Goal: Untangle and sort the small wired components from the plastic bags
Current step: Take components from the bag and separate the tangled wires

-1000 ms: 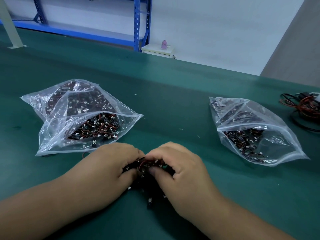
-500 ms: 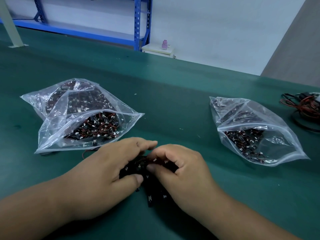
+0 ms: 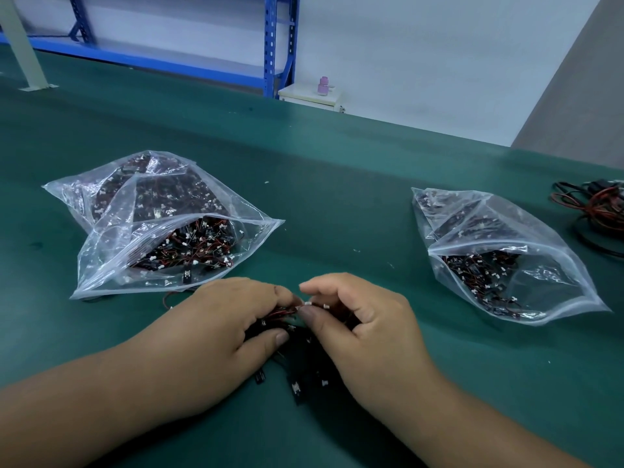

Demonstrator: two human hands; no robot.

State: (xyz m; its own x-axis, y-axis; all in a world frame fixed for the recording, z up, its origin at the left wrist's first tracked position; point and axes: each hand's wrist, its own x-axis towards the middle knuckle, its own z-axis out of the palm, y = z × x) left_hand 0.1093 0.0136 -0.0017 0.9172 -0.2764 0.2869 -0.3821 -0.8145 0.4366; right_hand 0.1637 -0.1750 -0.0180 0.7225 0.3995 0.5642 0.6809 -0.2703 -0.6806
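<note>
Red and black leads bunch between our two hands, which meet low in the middle of the view over a tangle of wired components point(image 3: 302, 358) lying on the green table mat point(image 3: 337, 197). Our left hand point(image 3: 216, 329) curls over the tangle's left side, its thumb pressed against the dark pieces and its fingertips gripping the red wires at the top. Our right hand point(image 3: 368, 336) is curled too, thumb and forefinger pinching at the same wires just beside a small white connector point(image 3: 308, 303); the rest of the tangle spreads from under both palms towards us, with one black piece point(image 3: 260, 378) lying just apart from it. Beyond the left hand, close to its knuckles, sits the left plastic bag point(image 3: 162, 228), clear, its mouth gaping towards us and well filled with more black parts, red wires and white plugs. Well apart on the other side lies the right plastic bag point(image 3: 506, 255), also open towards us and holding a smaller heap of the same. At the far right edge of the mat a loose bundle of red and black cable point(image 3: 597, 211) is partly cut off by the view. Past the table stand blue shelving point(image 3: 270, 45) and a white cabinet point(image 3: 310, 96) with a small pink bottle point(image 3: 323, 85) on it.
</note>
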